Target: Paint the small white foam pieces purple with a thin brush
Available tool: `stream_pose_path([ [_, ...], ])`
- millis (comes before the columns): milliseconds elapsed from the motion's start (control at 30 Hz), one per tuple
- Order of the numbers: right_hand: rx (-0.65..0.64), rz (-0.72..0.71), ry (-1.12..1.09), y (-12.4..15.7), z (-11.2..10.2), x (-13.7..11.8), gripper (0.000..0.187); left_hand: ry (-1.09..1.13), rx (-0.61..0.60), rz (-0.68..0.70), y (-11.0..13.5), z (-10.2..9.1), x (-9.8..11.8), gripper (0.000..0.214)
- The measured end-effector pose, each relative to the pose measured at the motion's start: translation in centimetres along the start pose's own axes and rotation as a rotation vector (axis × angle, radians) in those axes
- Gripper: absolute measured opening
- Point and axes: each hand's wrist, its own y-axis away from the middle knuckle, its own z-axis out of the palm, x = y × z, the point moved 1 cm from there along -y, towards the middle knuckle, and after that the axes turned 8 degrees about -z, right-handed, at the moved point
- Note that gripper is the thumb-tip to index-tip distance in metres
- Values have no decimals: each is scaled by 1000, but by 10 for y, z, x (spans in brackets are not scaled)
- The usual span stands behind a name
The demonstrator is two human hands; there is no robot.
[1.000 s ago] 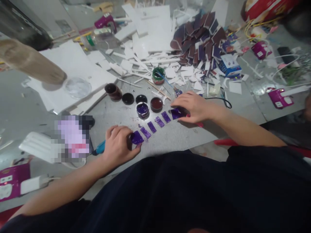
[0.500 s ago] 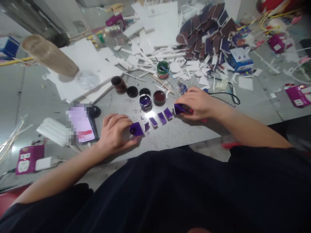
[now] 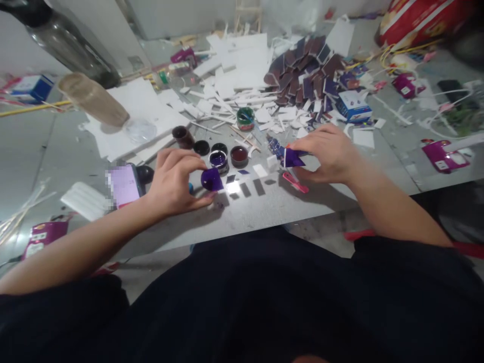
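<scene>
My left hand pinches one end of a string of purple painted pieces, with a larger purple piece at its fingertips. My right hand pinches the other end, a purple piece. Both ends are raised off the grey table. The small pieces between them hang in the air and cast shadows on the table. A jar of purple paint and a jar of dark red paint stand just behind the string.
A phone lies left of my left hand. A red-handled tool lies under my right hand. Behind are a green jar, white foam scraps, a heap of purple and maroon pieces and a blue box.
The row of purple pieces lay flat on the table; both hands have lifted its ends, so the pieces now hang above the table. The view tilted up slightly.
</scene>
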Motion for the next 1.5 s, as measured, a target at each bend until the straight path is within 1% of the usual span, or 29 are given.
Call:
stream_pose_path([
  [67,-8,74,8,7,-12,5,44,6,-6,-10,-20,7,-3,61],
  [133,-7,146,32,15,-24,12,45,34,-52,-20,-43,16,-6,64],
  [200,5,200,64,23,-34,22,49,47,-108,-61,-68,27,-11,60],
  [267,27,236,86,31,-40,33,52,65,-155,-65,-94,42,-16,62],
  [367,60,326,93,40,-45,55,56,58,-187,-57,-133,68,-24,69],
  [500,52,440,67,47,-40,89,59,12,-208,-65,-179,108,-35,77],
  [600,44,544,23,48,-30,115,60,30,-242,-65,-211,140,-44,74],
  [700,46,598,19,45,-18,138,65,40,-260,-86,-240,170,-55,71],
  [800,42,630,25,40,-8,155,64,60,-289,-109,-265,197,-65,70],
  [933,47,673,46,33,0,171,62,89,-346,-122,-290,224,-80,70],
  [1100,76,718,96,26,7,190,66,79,-336,-120,-312,247,-102,76],
  [1300,121,769,131,25,12,207,61,82,-319,-110,-330,261,-121,75],
  [1400,128,746,108,31,16,210,61,94,-297,-103,-334,266,-126,73],
  [1500,92,708,69,39,21,212,65,123,-256,-93,-336,269,-131,67],
])
